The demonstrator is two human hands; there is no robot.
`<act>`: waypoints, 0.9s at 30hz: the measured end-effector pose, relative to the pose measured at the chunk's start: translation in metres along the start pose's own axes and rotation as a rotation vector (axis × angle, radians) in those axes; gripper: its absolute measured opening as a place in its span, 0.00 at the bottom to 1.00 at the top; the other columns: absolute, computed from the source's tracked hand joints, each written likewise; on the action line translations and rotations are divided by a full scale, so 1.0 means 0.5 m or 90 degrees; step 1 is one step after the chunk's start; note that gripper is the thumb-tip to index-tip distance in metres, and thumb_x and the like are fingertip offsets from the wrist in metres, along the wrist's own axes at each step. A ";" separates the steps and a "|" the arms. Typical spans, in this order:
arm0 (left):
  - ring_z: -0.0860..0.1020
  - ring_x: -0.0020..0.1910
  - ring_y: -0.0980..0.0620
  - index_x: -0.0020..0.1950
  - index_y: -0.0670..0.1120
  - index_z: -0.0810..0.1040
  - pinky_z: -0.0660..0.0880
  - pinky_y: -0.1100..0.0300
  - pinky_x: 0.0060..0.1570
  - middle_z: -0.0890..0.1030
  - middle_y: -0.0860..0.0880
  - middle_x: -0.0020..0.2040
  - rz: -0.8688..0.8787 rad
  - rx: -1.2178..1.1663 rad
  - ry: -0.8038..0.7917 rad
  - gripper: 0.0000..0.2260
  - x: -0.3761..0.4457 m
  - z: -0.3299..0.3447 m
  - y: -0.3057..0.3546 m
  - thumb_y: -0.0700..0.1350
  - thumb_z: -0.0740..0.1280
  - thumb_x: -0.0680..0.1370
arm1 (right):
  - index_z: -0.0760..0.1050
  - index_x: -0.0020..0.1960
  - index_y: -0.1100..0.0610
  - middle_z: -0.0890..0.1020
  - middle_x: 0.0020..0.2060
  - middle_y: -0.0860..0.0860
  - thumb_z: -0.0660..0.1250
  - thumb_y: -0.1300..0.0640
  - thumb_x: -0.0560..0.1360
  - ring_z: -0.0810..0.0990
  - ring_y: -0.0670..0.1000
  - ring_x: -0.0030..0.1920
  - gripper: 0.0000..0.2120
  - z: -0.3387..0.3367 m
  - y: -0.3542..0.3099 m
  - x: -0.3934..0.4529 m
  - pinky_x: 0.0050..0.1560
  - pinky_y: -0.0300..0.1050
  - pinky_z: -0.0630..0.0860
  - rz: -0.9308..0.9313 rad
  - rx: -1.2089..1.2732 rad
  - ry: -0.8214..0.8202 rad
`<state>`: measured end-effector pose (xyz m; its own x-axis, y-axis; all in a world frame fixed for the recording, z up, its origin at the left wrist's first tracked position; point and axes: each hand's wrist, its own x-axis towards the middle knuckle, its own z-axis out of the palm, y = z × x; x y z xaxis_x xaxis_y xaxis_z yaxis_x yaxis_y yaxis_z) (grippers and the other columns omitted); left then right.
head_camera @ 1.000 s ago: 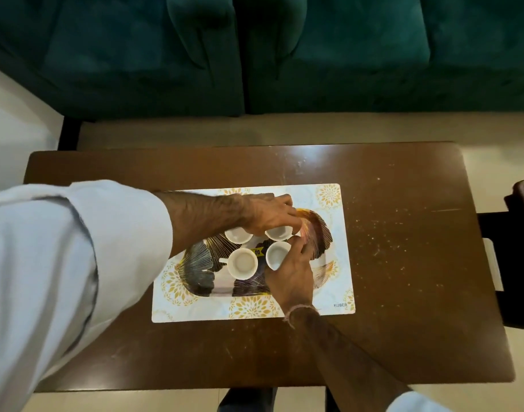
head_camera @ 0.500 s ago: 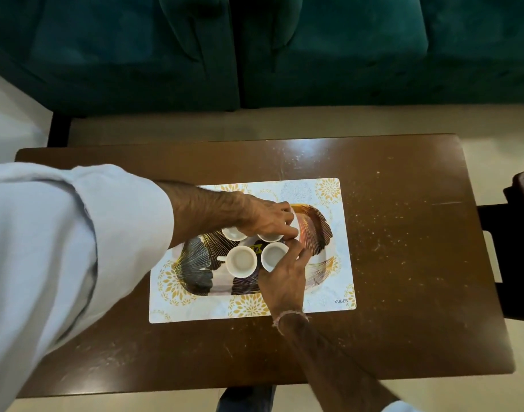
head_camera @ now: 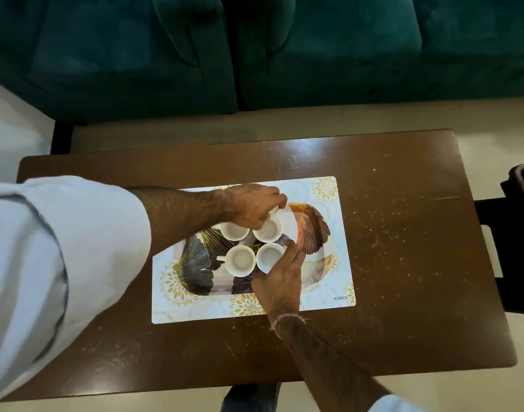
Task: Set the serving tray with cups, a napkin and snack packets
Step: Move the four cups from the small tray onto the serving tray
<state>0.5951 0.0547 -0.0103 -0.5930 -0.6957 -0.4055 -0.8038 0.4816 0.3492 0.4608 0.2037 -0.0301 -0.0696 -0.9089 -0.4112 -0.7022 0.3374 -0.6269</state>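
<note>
An oval serving tray (head_camera: 312, 230) with a gold and black leaf pattern lies on a white placemat (head_camera: 338, 281). Several small white cups stand close together on the tray. My left hand (head_camera: 251, 208) reaches in from the left, and its fingers curl round the rim of the far right cup (head_camera: 268, 230). My right hand (head_camera: 280, 278) comes from below and grips the near right cup (head_camera: 268, 257) at its handle side. The far left cup (head_camera: 234, 230) and the near left cup (head_camera: 240, 260) stand free. A small yellow label (head_camera: 255, 248) shows between the cups.
The placemat sits on a dark brown wooden table (head_camera: 403, 263) with scratches and specks. A teal sofa (head_camera: 314, 55) stands beyond the table's far edge. A dark object (head_camera: 522, 197) sticks in at the right edge of the view.
Both hands stay on the two right cups. My left hand has drawn back a little, so more of the far right cup shows. The camera has shifted slightly.
</note>
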 end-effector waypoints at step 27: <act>0.74 0.60 0.53 0.66 0.54 0.78 0.64 0.59 0.58 0.81 0.53 0.63 -0.344 -0.396 -0.055 0.18 -0.088 0.024 0.005 0.39 0.62 0.80 | 0.56 0.76 0.50 0.65 0.67 0.57 0.75 0.58 0.63 0.75 0.60 0.61 0.46 -0.045 0.016 0.007 0.60 0.55 0.79 -0.028 0.004 -0.079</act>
<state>0.6188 0.0931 -0.0019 -0.1547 -0.6910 -0.7061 -0.8213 -0.3073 0.4806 0.4389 0.1979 -0.0216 0.0494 -0.8858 -0.4614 -0.6983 0.2997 -0.6500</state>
